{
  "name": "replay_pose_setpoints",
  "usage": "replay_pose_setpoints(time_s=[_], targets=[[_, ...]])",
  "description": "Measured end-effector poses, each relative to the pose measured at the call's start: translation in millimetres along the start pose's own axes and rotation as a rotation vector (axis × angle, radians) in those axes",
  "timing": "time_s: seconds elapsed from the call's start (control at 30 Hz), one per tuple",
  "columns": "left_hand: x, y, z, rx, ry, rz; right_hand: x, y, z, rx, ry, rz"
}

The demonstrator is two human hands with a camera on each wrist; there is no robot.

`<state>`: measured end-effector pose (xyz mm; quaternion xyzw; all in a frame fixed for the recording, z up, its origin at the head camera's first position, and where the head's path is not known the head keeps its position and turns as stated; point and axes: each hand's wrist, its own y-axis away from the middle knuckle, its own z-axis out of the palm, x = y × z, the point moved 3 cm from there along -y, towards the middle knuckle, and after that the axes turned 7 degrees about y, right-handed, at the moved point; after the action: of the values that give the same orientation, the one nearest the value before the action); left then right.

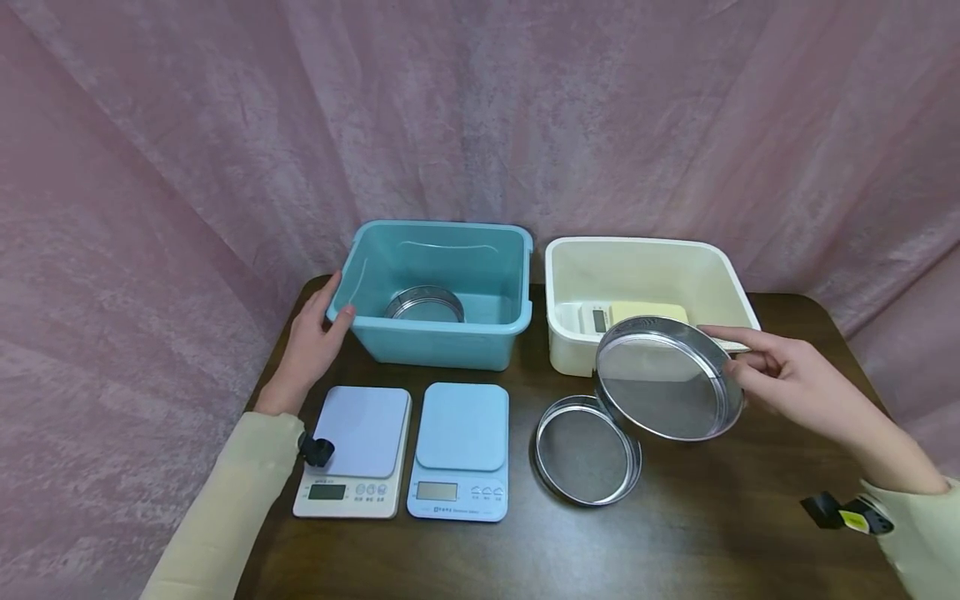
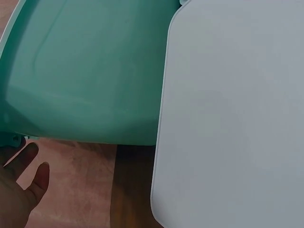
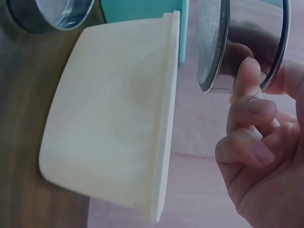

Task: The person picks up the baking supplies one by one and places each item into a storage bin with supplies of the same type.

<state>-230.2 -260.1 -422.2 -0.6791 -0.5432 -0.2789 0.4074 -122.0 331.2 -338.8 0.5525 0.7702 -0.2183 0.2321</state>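
Note:
My right hand (image 1: 795,375) pinches the rim of a round metal sieve (image 1: 663,379), raised and tilted in front of the cream bin (image 1: 637,244). In the right wrist view the thumb and a fingertip meet on the steel wall of that sieve (image 3: 251,33), the other fingers curled. My left hand (image 1: 311,342) rests at the left side of the blue bin (image 1: 435,343), its thumb apart from the fingers. Inside the blue bin lies a sieve (image 1: 425,294). Another sieve (image 1: 587,451) sits on the table, partly behind the raised one in the head view.
Two kitchen scales, one with a lilac plate (image 1: 362,429) and one light blue (image 1: 462,450), lie side by side in front of the blue bin. A scale with a yellow plate (image 1: 647,312) is inside the cream bin. A pink curtain (image 1: 480,108) hangs behind the brown table (image 1: 712,517).

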Motion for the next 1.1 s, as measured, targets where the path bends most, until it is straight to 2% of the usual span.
replay_pose_setpoints(time_s=[0.27, 0.67, 1.1], targets=[[1.6, 1.6, -2.7, -0.002, 0.007, 0.003, -20, -26.6, -3, -0.003, -0.014, 0.005], [2.6, -0.2, -2.4, 0.001, -0.006, 0.016, -35, -61.2, -8, -0.016, -0.040, 0.129], [5.3, 0.0, -5.9, 0.004, -0.023, 0.015, -45, -92.1, -4, 0.003, -0.151, 0.115]])
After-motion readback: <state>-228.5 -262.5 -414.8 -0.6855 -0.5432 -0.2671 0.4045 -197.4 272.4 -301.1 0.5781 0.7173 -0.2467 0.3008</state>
